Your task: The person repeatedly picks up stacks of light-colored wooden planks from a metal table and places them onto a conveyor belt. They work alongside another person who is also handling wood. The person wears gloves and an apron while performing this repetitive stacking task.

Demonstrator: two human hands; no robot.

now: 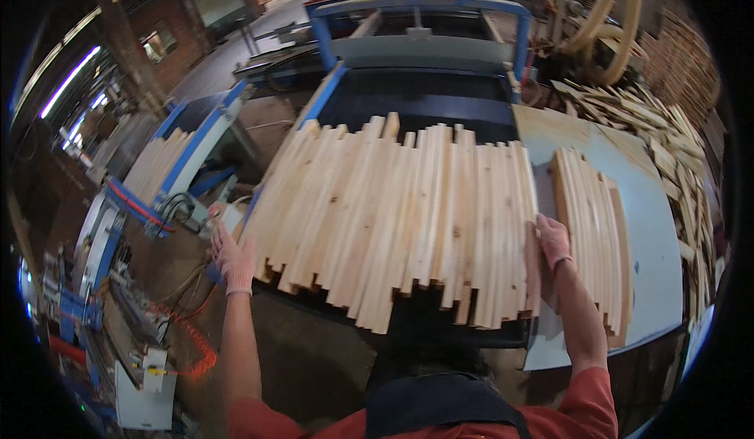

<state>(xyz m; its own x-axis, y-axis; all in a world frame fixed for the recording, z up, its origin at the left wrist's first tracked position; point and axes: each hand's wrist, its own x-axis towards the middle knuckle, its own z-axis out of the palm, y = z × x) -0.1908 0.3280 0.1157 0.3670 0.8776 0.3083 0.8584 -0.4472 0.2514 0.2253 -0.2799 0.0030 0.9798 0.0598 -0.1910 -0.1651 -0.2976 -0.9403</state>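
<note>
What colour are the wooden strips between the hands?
The wooden strips are pale tan, seen in the head view.

coiled orange hose at lower left, glowing tube light at upper left, thick beige duct at upper right, jumbled scrap-wood pile below it

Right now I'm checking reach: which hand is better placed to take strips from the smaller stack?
Probably the right hand: it is at the right edge of the large row of strips, near the smaller stack; the left hand is at the opposite edge.
</note>
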